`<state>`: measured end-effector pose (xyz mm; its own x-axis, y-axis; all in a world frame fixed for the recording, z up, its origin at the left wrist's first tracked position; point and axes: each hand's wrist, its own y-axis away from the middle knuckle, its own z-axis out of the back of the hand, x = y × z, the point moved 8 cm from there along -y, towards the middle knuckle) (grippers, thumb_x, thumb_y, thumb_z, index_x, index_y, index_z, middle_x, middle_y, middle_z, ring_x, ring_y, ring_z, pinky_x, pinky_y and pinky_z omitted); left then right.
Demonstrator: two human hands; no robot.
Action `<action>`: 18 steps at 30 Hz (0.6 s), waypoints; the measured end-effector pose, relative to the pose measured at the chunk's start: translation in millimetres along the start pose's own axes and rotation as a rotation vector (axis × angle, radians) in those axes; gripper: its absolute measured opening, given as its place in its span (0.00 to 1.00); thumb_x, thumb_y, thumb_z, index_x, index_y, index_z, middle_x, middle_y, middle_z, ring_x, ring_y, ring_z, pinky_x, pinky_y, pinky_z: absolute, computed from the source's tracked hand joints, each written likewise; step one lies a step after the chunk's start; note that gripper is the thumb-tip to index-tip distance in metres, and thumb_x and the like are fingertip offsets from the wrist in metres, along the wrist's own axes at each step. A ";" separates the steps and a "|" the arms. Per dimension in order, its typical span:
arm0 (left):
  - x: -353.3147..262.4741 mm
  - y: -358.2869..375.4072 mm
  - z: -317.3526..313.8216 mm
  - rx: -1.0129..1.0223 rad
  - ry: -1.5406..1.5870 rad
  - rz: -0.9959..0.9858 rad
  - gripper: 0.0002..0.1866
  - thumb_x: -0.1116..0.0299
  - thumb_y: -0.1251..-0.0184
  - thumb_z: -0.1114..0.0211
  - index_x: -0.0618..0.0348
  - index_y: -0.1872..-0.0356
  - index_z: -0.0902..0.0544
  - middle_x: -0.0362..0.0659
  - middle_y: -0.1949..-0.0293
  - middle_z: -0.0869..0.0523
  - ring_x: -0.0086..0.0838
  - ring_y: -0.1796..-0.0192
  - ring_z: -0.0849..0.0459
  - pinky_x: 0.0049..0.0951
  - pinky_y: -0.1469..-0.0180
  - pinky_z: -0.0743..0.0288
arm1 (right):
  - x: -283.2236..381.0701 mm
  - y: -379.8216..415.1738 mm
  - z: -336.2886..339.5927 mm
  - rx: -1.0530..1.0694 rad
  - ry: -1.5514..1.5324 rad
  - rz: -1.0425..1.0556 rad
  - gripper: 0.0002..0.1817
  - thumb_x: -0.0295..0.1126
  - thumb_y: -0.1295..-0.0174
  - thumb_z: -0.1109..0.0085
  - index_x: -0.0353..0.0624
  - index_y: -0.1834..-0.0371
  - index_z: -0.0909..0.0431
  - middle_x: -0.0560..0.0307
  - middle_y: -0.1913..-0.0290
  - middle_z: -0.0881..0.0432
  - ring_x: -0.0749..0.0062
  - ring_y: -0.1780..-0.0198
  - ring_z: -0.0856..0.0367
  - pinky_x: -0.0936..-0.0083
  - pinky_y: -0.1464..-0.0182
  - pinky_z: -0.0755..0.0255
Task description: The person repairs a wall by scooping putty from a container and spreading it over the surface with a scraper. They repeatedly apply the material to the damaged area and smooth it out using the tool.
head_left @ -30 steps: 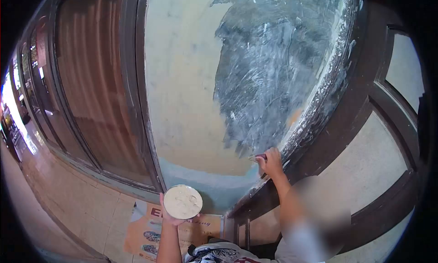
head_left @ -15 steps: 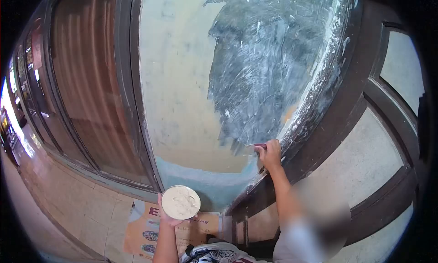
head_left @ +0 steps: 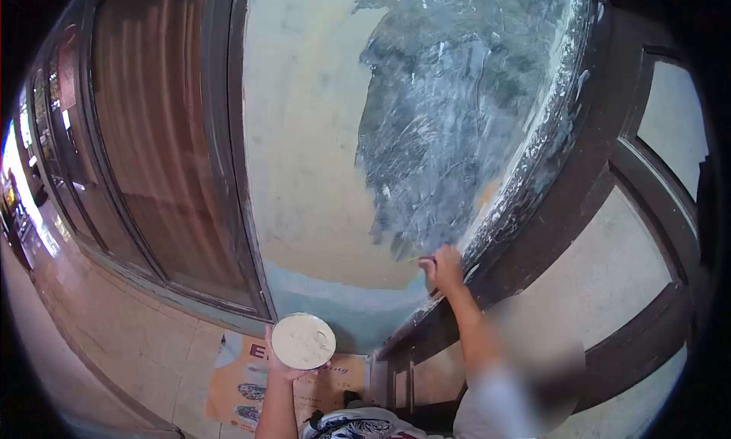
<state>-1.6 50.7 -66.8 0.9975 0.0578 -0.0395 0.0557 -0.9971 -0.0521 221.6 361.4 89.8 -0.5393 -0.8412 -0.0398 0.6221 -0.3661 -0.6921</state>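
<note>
My left hand (head_left: 276, 365) holds up a round tub (head_left: 304, 341) of off-white putty from below, low in front of my body. The putty's surface is uneven. At the lower right of the wall panel (head_left: 304, 150), my right hand (head_left: 445, 268) is closed round the dark red handle of a putty knife (head_left: 426, 259). Its thin edge points left against the wall, close to the lower end of a grey, streaky smeared patch (head_left: 434, 142). The blade is small and partly blurred.
Dark wooden trim (head_left: 525, 203) borders the panel on the right, beside a door (head_left: 601, 249) with pale panels. A brown-curtained window (head_left: 156, 134) stands left. On the tiled floor (head_left: 148, 332) lies an orange printed sheet (head_left: 228, 393).
My right hand has moved slightly left and down along the wall with the putty knife. The view has shifted a little; the left hand still holds the tub.
</note>
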 end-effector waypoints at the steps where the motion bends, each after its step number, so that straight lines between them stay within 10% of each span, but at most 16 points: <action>1: 2.6 -0.6 -1.7 0.071 -0.026 0.055 0.54 0.16 0.40 0.56 0.48 0.23 0.35 0.63 0.32 0.26 0.75 0.46 0.19 0.67 0.67 0.16 | 0.1 -14.8 15.5 -0.089 -0.033 0.003 0.14 0.37 0.42 0.29 0.41 0.70 0.24 0.44 0.65 0.25 0.41 0.58 0.26 0.50 0.55 0.33; 18: 8.9 -8.0 11.9 0.153 -0.061 0.079 0.59 0.14 0.43 0.55 0.52 0.22 0.39 0.68 0.34 0.26 0.75 0.51 0.17 0.58 0.68 0.12 | -3.9 -3.6 34.3 -0.130 -0.041 -0.107 0.14 0.39 0.40 0.31 0.42 0.68 0.25 0.44 0.62 0.24 0.41 0.56 0.27 0.49 0.54 0.34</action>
<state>6.3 59.7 -78.5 0.9939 -0.0128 -0.1096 -0.0344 -0.9797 -0.1973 240.9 352.3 117.1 -0.5727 -0.8170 0.0667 0.4825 -0.4018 -0.7783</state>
